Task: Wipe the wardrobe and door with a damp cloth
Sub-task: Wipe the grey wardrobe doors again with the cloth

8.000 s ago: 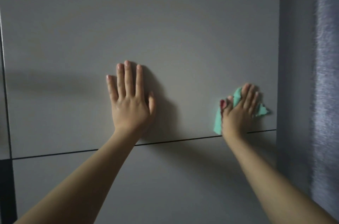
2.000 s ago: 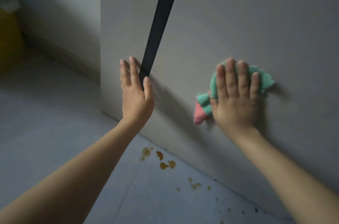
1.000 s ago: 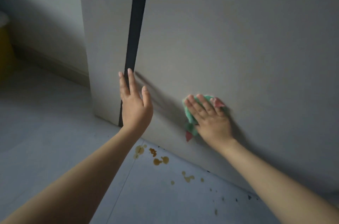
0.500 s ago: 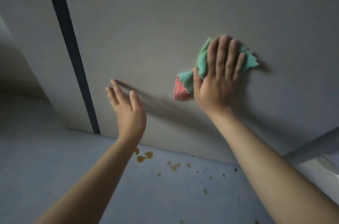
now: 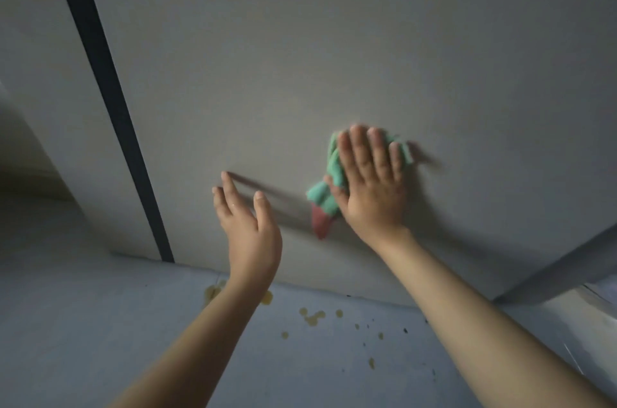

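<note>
A large grey wardrobe panel [image 5: 300, 56] fills the upper view, reaching down to the floor. My right hand [image 5: 370, 180] lies flat with straight fingers on a green and pink cloth [image 5: 325, 197], pressing it against the lower part of the panel. The cloth's pink corner hangs below my palm. My left hand [image 5: 248, 227] is held up beside it with fingers straight; whether its fingertips touch the panel I cannot tell. The right hand and cloth are slightly blurred.
A dark vertical strip [image 5: 110, 100] separates this panel from another grey panel [image 5: 36, 73] on the left. The grey floor [image 5: 100, 324] below carries yellowish stains [image 5: 312, 317] and dark specks. A grey edge [image 5: 561, 267] runs at the lower right.
My right hand with the cloth has slid down the panel and a little left. The left hand has risen slightly and stays near the panel.
</note>
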Available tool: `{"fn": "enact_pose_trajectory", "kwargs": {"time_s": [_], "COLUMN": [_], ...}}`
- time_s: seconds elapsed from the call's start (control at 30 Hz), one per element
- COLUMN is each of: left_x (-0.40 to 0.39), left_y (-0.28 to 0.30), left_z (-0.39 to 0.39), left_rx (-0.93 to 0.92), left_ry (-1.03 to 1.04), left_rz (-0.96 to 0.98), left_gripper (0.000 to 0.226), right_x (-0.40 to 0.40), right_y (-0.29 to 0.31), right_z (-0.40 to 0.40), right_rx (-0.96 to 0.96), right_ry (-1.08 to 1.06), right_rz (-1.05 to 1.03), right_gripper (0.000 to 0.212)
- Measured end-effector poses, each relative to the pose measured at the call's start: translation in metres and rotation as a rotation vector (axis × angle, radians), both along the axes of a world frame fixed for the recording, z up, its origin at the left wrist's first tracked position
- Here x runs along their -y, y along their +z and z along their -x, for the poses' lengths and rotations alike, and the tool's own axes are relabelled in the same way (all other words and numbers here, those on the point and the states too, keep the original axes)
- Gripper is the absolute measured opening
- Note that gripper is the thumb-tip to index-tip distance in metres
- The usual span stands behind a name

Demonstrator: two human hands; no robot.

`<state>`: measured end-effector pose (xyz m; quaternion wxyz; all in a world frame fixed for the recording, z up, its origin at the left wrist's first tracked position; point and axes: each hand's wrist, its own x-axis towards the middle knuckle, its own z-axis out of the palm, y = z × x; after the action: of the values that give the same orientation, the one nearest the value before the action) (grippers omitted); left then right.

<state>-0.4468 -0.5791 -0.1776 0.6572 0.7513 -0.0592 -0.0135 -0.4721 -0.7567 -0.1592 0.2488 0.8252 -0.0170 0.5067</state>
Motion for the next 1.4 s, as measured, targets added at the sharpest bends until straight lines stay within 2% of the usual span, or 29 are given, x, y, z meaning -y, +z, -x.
{"fn": "enact_pose_trajectory", "kwargs": {"time_s": [0.1,0.17,0.23,0.33,0.43,0.5,0.63,0.7,0.87,0.97,1.03,1.17,1.23,1.3,1.4], "left_x": [0.004,0.009,0.013,0.019,0.020,0.018,0.016,0.019,0.024,0.025,0.024,0.031,0.033,0.034,0.033], "left_y": [0.003,0.004,0.002,0.002,0.004,0.003,-0.003,-0.006,0.000,0.005,0.005,0.009,0.010,0.009,0.010], "left_z": [-0.002,-0.004,-0.002,0.000,0.000,-0.001,-0.006,-0.006,-0.005,-0.007,-0.007,-0.007,-0.007,-0.005,-0.005], "left_rx": [0.005,0.015,-0.003,-0.010,-0.019,-0.012,0.027,0.009,-0.015,-0.027,-0.038,-0.055,-0.083,-0.104,-0.108], "left_ry": [0.010,0.027,0.040,0.056,0.065,0.066,0.077,0.077,0.070,0.074,0.086,0.119,0.133,0.135,0.124], "left_rz": [0.013,0.022,0.018,0.024,0.038,0.037,0.022,0.015,0.021,0.029,0.034,0.060,0.070,0.071,0.079], "left_gripper": [0.059,0.060,0.062,0.063,0.064,0.064,0.065,0.065,0.065,0.066,0.065,0.066,0.067,0.067,0.067], "right_x": [-0.003,-0.002,0.001,0.011,0.018,0.014,-0.006,-0.007,0.017,0.022,0.016,-0.006,-0.009,-0.003,0.009], "right_y": [0.063,0.075,0.048,-0.024,-0.040,-0.017,0.071,0.080,-0.043,-0.057,-0.032,0.073,0.089,0.058,-0.026], "right_z": [-0.008,-0.012,-0.007,0.008,0.018,0.016,-0.007,-0.010,0.022,0.028,0.026,-0.002,-0.007,0.001,0.020], "right_rx": [0.187,0.205,0.104,-0.094,-0.156,-0.076,0.243,0.263,-0.065,-0.163,-0.066,0.315,0.353,0.252,0.002], "right_ry": [-0.070,-0.078,-0.033,-0.033,-0.032,-0.016,-0.073,-0.094,-0.089,-0.089,-0.059,-0.094,-0.125,-0.096,-0.095], "right_rz": [-0.166,-0.154,-0.088,0.098,0.159,0.078,-0.230,-0.233,0.029,0.080,-0.011,-0.335,-0.327,-0.288,-0.139], "right_gripper": [0.061,0.061,0.064,0.067,0.069,0.065,0.063,0.063,0.070,0.074,0.064,0.063,0.064,0.064,0.061]}}
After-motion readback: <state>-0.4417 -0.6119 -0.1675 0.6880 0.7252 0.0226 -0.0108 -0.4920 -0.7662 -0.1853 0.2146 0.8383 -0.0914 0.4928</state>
